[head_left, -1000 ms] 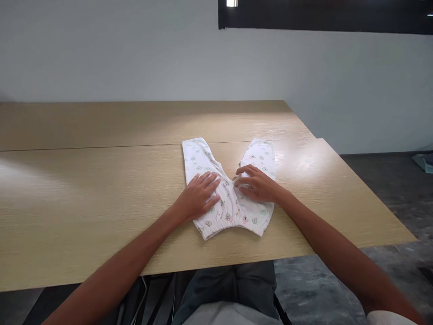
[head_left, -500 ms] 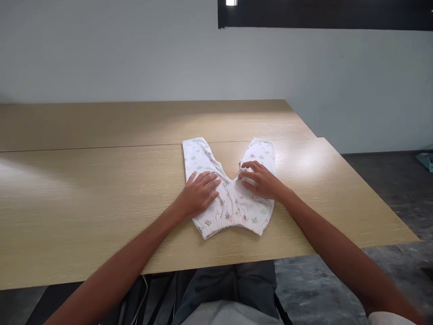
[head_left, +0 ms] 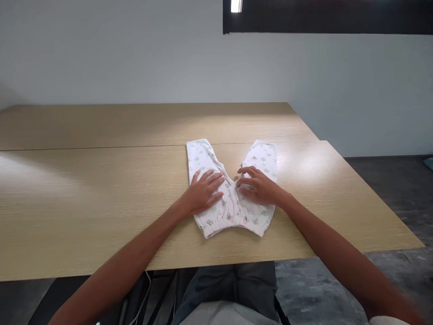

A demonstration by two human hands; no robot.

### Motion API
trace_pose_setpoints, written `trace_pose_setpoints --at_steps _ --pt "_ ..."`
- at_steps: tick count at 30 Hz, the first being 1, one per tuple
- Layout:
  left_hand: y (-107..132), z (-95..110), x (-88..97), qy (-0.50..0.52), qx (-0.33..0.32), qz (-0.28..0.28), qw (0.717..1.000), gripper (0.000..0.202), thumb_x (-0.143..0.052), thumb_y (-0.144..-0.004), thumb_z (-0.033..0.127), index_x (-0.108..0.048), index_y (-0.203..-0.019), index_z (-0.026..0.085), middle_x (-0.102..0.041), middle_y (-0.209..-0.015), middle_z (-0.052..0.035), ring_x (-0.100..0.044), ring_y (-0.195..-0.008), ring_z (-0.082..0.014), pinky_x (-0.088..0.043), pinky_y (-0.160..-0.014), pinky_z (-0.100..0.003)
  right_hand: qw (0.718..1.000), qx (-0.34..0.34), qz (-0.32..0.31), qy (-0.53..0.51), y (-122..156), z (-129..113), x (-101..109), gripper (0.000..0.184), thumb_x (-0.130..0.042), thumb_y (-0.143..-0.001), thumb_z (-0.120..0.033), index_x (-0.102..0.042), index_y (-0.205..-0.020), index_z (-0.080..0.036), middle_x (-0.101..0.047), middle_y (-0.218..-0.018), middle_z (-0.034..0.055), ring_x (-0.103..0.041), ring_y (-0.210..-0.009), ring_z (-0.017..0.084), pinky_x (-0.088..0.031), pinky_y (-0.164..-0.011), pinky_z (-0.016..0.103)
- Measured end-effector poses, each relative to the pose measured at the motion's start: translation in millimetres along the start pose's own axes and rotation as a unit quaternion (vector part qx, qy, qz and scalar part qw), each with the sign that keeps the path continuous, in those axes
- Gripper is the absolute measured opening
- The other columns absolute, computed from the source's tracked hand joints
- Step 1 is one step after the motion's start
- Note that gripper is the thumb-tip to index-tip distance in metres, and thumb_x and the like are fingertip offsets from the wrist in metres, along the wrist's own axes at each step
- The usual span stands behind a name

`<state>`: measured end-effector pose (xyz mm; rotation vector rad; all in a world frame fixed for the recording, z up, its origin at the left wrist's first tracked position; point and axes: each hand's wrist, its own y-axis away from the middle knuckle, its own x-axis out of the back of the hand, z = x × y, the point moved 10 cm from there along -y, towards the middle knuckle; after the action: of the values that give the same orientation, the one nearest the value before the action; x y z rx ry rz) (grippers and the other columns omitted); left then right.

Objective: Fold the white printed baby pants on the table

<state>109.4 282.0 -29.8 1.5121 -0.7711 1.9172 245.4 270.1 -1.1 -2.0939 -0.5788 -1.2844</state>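
A small pair of white children's pants [head_left: 233, 205] with a printed pattern lies spread on the table, its gathered elastic waistband toward me and its two legs pointing away. My left hand [head_left: 205, 192] rests flat on the left side of the pants, fingers spread. On the right side, my right hand [head_left: 255, 185] touches the fabric beside the crotch seam, its fingers bent and apart. Part of the print is hidden under both hands.
The light wooden table [head_left: 101, 203] has a seam running across it, and its right edge slants down toward me. Behind it stands a grey wall [head_left: 135, 54] with a dark panel [head_left: 321, 17] at upper right. Under the near edge are a dark chair and a cable.
The view has tilted and shifted slightly. My right hand has slid a little toward the crotch of the pants. My left hand stays on the left side.
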Motion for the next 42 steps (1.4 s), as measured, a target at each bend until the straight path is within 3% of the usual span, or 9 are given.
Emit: trace_pose_setpoints --at_steps 8,12,16,20,23,28,33,37,42 --pt "-20.8 14.0 18.2 -0.041 -0.022 0.042 0.998 0.036 -0.036 -0.102 0.031 -0.058 -0.129 0.021 -0.054 -0.141 -0.0101 -0.037 -0.140 -0.0307 -0.018 -0.118 -0.064 1.000 0.008 0.013 -0.020 -0.6 2.2 1.4 0.013 -0.059 -0.095 -0.022 -0.069 -0.103 -0.024 -0.053 -0.131 0.0103 -0.053 -0.119 0.026 -0.048 -0.102 0.047" --pt "-41.1 20.7 17.3 0.006 -0.070 0.002 0.998 0.036 -0.034 -0.101 0.025 -0.058 -0.128 0.022 -0.054 -0.139 -0.0077 -0.041 -0.135 -0.0274 -0.029 -0.114 -0.055 0.999 -0.005 0.031 -0.038 -0.4 15.3 3.9 0.019 -0.053 -0.097 -0.017 -0.067 -0.107 -0.022 -0.054 -0.129 0.0109 -0.054 -0.117 0.024 -0.049 -0.103 0.044" --pt "-54.8 15.7 18.2 0.055 -0.093 -0.033 0.994 0.021 -0.047 -0.096 0.028 -0.065 -0.106 0.022 -0.064 -0.113 -0.0061 -0.049 -0.116 -0.0259 -0.037 -0.105 -0.048 0.999 -0.027 0.021 0.012 -0.8 23.8 -4.4 0.038 -0.048 -0.096 -0.014 -0.054 -0.133 -0.023 -0.047 -0.146 0.0090 -0.042 -0.131 0.030 -0.043 -0.108 0.053" --pt "-59.2 9.4 18.8 0.047 -0.078 -0.040 0.995 0.017 -0.051 -0.092 0.029 -0.064 -0.096 0.020 -0.063 -0.099 -0.0074 -0.049 -0.105 -0.0269 -0.039 -0.095 -0.047 0.997 -0.035 -0.003 0.067 -4.7 20.2 -11.4 0.035 -0.047 -0.092 -0.009 -0.056 -0.124 -0.023 -0.043 -0.151 0.0053 -0.030 -0.139 0.036 -0.037 -0.108 0.059" --pt "-59.6 13.1 21.6 0.071 -0.088 -0.047 0.992 0.018 -0.048 -0.091 0.029 -0.062 -0.091 0.019 -0.063 -0.098 -0.0073 -0.047 -0.107 -0.0273 -0.035 -0.097 -0.048 0.998 -0.033 0.015 0.051 -9.1 15.2 -4.2 0.023 -0.045 -0.095 -0.010 -0.056 -0.111 -0.021 -0.053 -0.141 0.0084 -0.037 -0.134 0.033 -0.035 -0.107 0.054" --pt "-59.0 15.6 29.8 0.099 -0.081 -0.076 0.989 0.013 -0.048 -0.086 0.025 -0.058 -0.081 0.018 -0.059 -0.082 -0.0038 -0.050 -0.097 -0.0237 -0.030 -0.099 -0.046 0.998 -0.035 0.040 -0.044 -13.8 11.5 4.9 0.015 -0.045 -0.093 -0.009 -0.053 -0.097 -0.022 -0.065 -0.098 0.0040 -0.055 -0.105 0.024 -0.033 -0.101 0.045" --pt "-53.7 20.5 32.6 0.058 -0.078 -0.116 0.989 0.016 -0.058 -0.082 0.029 -0.055 -0.072 0.017 -0.052 -0.076 -0.0027 -0.047 -0.081 -0.0205 -0.031 -0.095 -0.042 0.998 -0.013 0.044 -0.039 -15.7 -0.6 7.4 0.014 -0.056 -0.086 -0.013 -0.059 -0.097 -0.021 -0.063 -0.092 0.0028 -0.050 -0.102 0.024 -0.030 -0.096 0.041" --pt "-49.9 23.7 25.2 0.009 -0.064 -0.156 0.986 0.023 -0.060 -0.083 0.027 -0.052 -0.064 0.016 -0.052 -0.068 -0.0027 -0.048 -0.081 -0.0218 -0.030 -0.093 -0.043 1.000 -0.013 -0.003 0.011 -16.5 -4.3 0.5 0.010 -0.056 -0.082 -0.010 -0.057 -0.077 -0.019 -0.057 -0.075 0.0012 -0.050 -0.092 0.023 -0.027 -0.089 0.040" --pt "-46.8 27.4 23.6 -0.040 -0.039 -0.181 0.982 0.030 -0.059 -0.085 0.019 -0.047 -0.059 0.016 -0.050 -0.059 -0.0028 -0.050 -0.087 -0.0242 -0.028 -0.092 -0.044 0.998 -0.017 -0.005 0.056 -15.7 -4.0 2.1 0.013 -0.052 -0.090 -0.014 -0.060 -0.080 -0.018 -0.058 -0.073 0.0020 -0.050 -0.090 0.023 -0.025 -0.088 0.041"
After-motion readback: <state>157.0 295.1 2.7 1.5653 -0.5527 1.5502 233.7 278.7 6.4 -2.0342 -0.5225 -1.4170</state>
